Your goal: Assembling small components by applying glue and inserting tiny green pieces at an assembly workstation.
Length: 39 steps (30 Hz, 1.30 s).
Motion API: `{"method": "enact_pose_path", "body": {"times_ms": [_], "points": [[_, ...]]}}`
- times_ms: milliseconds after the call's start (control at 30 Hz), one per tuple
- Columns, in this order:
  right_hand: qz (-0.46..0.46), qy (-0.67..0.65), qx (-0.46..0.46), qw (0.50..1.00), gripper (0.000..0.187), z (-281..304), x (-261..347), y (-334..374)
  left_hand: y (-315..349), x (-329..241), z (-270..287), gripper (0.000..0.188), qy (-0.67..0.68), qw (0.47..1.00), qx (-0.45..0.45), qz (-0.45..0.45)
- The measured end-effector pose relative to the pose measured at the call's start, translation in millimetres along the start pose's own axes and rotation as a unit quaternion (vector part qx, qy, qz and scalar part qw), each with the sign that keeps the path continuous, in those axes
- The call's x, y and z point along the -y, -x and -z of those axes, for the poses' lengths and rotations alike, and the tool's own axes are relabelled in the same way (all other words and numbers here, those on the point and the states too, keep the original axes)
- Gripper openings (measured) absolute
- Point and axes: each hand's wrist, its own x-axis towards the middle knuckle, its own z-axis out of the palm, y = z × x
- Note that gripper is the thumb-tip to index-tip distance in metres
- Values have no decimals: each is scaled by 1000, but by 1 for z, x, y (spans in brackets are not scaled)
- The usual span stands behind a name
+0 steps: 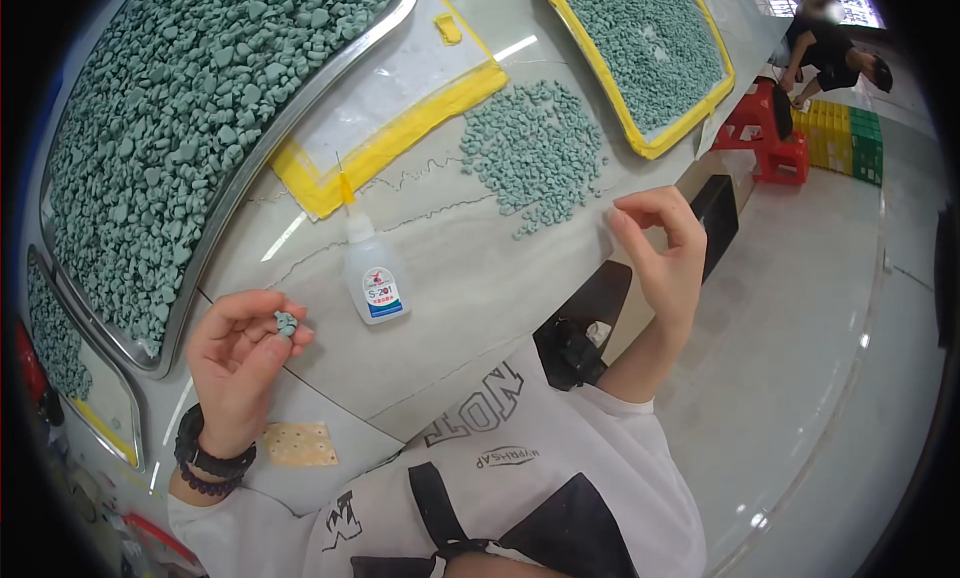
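My left hand (240,363), with a dark watch and a beaded bracelet at the wrist, is closed on a small grey-green piece (286,324) held at the fingertips. To its right a white squeeze bottle (373,268) of glue stands on the table, its yellow needle tip (346,186) pointing away from me. Over the table's right edge my right hand (660,248) is pinched, thumb and index finger together; anything between them is too small to make out. Just beyond it lies a loose spread of small grey-green pieces (535,153).
A large metal-rimmed tray (215,218) heaped with similar pieces fills the far left, with a smaller tray (130,403) beside it. A yellow-taped tray (640,143) stands at the back, a yellow-edged sheet (400,118) left of it. Red stools (765,138) and another person (835,58) are at far right.
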Motion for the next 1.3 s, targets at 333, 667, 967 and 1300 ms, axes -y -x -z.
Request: {"method": "enact_pose_path", "body": {"times_ms": [333,667,967,1300], "points": [[-22,24,20,999,8,-6,-4,-9,-1,0,1,29,9,1000,12,-7],[-2,59,14,998,8,-9,2,-7,-1,-1,-3,29,-23,1000,5,2],[21,92,-4,995,9,-14,7,-6,0,-1,0,29,-22,1000,8,10],[206,-156,60,964,23,-56,103,10,-4,-2,-1,30,26,999,16,18]]}}
